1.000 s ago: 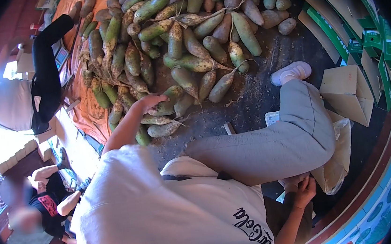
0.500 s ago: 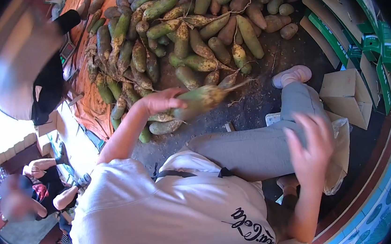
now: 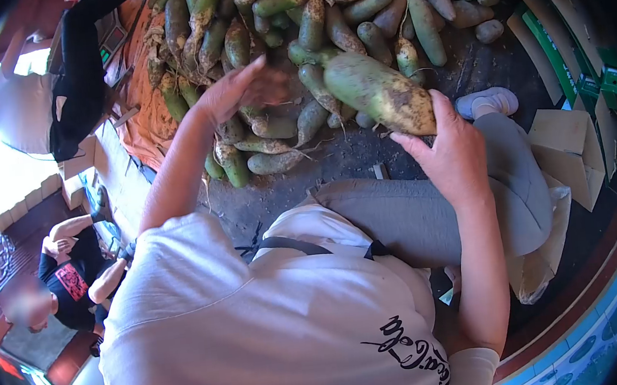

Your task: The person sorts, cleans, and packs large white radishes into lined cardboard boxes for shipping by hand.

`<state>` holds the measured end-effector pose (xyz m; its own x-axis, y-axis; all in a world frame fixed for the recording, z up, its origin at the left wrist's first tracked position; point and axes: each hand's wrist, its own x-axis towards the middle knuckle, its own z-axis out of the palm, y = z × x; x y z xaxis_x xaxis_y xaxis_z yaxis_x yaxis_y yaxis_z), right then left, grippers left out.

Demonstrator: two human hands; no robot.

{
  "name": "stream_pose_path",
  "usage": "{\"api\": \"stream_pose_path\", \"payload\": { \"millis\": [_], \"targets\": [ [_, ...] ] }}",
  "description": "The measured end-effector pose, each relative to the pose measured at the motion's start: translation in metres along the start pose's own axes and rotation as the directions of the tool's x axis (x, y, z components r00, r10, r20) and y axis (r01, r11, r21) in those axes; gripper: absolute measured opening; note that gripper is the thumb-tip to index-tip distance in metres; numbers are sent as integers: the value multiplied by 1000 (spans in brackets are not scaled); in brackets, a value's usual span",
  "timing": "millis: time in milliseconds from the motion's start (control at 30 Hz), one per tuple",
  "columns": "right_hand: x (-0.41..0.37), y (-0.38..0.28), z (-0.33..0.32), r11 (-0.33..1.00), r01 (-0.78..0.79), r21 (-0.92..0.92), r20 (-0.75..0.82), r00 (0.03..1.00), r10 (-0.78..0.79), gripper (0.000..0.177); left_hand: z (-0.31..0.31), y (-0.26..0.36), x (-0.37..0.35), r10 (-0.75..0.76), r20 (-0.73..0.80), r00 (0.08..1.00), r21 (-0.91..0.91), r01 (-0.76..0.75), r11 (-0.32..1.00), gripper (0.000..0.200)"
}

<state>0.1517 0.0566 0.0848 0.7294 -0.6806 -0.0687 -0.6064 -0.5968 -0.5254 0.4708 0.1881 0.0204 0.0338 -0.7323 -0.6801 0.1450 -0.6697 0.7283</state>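
My right hand [image 3: 457, 150] grips the root end of a big green radish [image 3: 377, 91], its lower part streaked with brown soil. The radish is held above the floor, its leaf end pointing toward the pile. On the left, my left hand [image 3: 245, 93] is empty, its fingers extended and slightly blurred, over the near part of the pile. Beneath and beyond both hands lie many soil-stained green radishes [image 3: 311, 23], some with long thin roots. A pale, dirty radish [image 3: 276, 163] rests at the near edge of the heap.
Orange sheeting [image 3: 140, 101] runs under the pile's left side. Green and brown cartons [image 3: 559, 57] stand at right, with an open cardboard box [image 3: 563, 149] beside my leg. One person [image 3: 26, 112] bends at upper left; another [image 3: 67, 271] sits at lower left with arms crossed.
The big radish has passed from my left hand to my right, which moved up and left to hold it. My left hand has let go and lifted back. The view shifted slightly.
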Motion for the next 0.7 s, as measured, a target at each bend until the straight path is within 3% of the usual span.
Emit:
{"api": "stream_pose_path", "payload": {
  "millis": [67,133,167,200,233,367,400,467,567,633,700],
  "targets": [
    [0,4,2,996,-82,-45,45,995,84,55,-54,-95,5,-306,-319,897,271,395,878,57],
    [0,7,6,985,-161,-56,151,974,168,53,-58,-130,-25,-532,-476,700,408,712,571,53],
    [1,8,8,978,-200,-68,201,957,209,52,-83,-196,-38,-530,-574,625,258,752,607,50],
    [1,9,10,975,-215,-63,222,949,224,51,-106,-264,-47,-535,-655,535,103,764,638,49],
    [1,8,14,971,-232,-59,243,940,239,51,-107,-295,-54,-568,-653,501,42,773,634,52],
    [3,2,21,952,-299,-68,319,898,305,48,-97,-374,-68,-697,-606,383,-186,784,592,73],
    [5,1,23,952,-300,-65,327,894,305,48,-99,-389,-62,-720,-574,391,-209,780,590,75],
    [4,2,26,947,-314,-60,342,885,315,48,-102,-408,-47,-759,-506,410,-246,775,582,78],
    [1,0,29,932,-346,-104,321,876,361,49,-85,-387,-33,-710,-525,469,-332,655,679,78],
    [1,1,29,926,-356,-126,328,866,377,49,-79,-391,-21,-743,-615,265,-441,665,602,82],
    [4,2,31,920,-366,-139,337,856,391,50,-80,-397,-19,-784,-575,234,-502,655,565,88]
  ]
}}
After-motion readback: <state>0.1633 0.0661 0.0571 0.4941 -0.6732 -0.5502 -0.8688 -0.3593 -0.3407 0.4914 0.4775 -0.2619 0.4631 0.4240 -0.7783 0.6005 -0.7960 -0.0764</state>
